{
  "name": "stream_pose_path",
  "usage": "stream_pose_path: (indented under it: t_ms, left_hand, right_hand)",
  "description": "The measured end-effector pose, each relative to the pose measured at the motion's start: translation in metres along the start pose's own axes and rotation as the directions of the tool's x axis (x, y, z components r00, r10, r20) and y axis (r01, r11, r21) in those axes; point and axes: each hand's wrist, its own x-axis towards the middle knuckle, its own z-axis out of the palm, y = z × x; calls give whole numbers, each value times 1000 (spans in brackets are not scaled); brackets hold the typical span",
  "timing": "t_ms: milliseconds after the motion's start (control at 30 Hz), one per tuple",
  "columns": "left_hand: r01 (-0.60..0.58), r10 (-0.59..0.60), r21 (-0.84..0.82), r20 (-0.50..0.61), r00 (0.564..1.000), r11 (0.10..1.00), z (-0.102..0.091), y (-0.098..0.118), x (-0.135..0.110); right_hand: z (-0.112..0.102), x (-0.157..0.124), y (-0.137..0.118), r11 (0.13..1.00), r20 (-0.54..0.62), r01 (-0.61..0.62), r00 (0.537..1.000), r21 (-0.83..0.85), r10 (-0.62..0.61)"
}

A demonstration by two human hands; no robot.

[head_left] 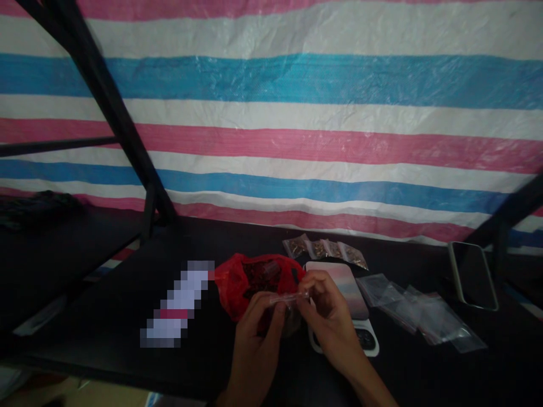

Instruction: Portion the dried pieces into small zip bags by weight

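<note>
My left hand and my right hand both pinch the top edge of a small clear zip bag, held just above the black table. Dark contents hang in the bag between my hands. Right behind it lies an open red plastic bag with dark red bits inside. A small white digital scale with a pinkish platform sits under and to the right of my right hand.
Several small filled packets lie behind the scale. Empty clear zip bags are spread to the right, and a phone lies past them. A blurred-out object lies left. A black metal frame stands before the striped tarp.
</note>
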Motion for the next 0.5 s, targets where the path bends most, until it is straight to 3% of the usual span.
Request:
stream_pose_path:
  t_ms: [500]
  left_hand:
    - [12,-13,-29,-32,999,1000,-7,-3,8]
  right_hand:
    - [18,6,14,992,12,-53,999,116,52]
